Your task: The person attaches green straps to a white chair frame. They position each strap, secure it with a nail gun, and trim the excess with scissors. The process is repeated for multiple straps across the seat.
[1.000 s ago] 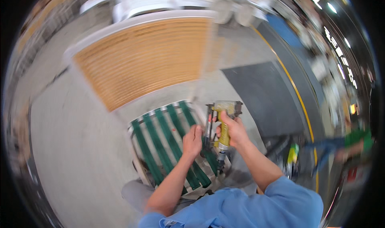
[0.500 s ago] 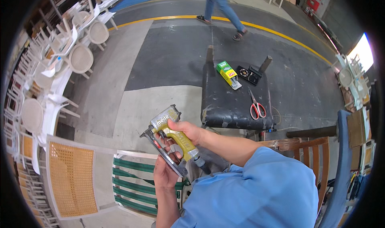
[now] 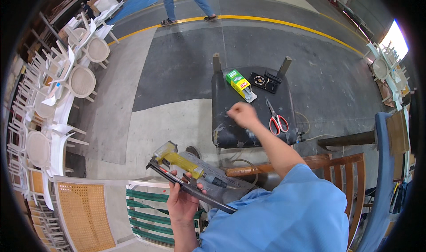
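My left hand (image 3: 183,203) is wrapped round the lower part of a staple gun (image 3: 184,164) with a yellow-green body. Its dark magazine rail (image 3: 208,198) sticks out back toward my blue shirt, and an air hose fitting (image 3: 215,181) sits at the handle's end. Out over the near edge of a black padded seat is my right hand (image 3: 244,114), its fingers bent and smeared by motion. Just beyond it lies an open green and yellow box (image 3: 239,83) with grey staple strips (image 3: 249,95) at its mouth. Red-handled scissors (image 3: 277,121) lie to its right.
The worn black seat (image 3: 226,134) also carries a black case (image 3: 265,82). A chair frame with green straps (image 3: 148,212) and a cane panel (image 3: 84,212) stand at lower left. White chairs (image 3: 82,81) line the left. A person (image 3: 188,1) walks beyond the yellow line.
My right hand has left the staple gun and moved out over the black seat. The gun's magazine rail now sticks out further toward me. The walking person has moved left.
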Action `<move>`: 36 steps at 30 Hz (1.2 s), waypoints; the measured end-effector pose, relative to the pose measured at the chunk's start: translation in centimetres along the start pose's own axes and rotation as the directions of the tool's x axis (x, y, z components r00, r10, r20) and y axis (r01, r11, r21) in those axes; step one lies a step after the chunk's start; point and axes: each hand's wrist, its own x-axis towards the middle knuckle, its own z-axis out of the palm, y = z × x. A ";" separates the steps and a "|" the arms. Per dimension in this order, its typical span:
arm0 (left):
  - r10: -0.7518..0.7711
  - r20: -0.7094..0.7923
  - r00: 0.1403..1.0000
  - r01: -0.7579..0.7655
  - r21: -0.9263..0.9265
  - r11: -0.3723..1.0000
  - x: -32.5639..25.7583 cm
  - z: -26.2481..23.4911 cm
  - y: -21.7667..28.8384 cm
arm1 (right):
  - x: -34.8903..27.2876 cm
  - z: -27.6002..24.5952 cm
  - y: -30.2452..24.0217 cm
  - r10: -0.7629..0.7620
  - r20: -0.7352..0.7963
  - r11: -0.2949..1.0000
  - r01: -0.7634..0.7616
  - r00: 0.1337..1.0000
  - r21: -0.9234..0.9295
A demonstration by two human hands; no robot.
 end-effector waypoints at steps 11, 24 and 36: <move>0.047 -0.137 0.989 -0.040 0.058 0.998 -0.2 -0.9 -0.7 | 6.6 -2.9 4.2 0.076 -0.314 0.946 -0.167 0.947 -0.277; 0.078 -0.186 0.979 -0.065 0.074 0.995 -0.1 -1.7 -0.9 | 2.3 -4.7 5.6 0.018 -0.197 0.903 -0.101 0.980 -0.418; 0.087 -0.216 0.973 -0.079 0.045 0.996 -0.8 -3.1 -1.2 | 0.3 -9.1 5.3 -0.058 -0.225 0.884 -0.055 0.973 -0.465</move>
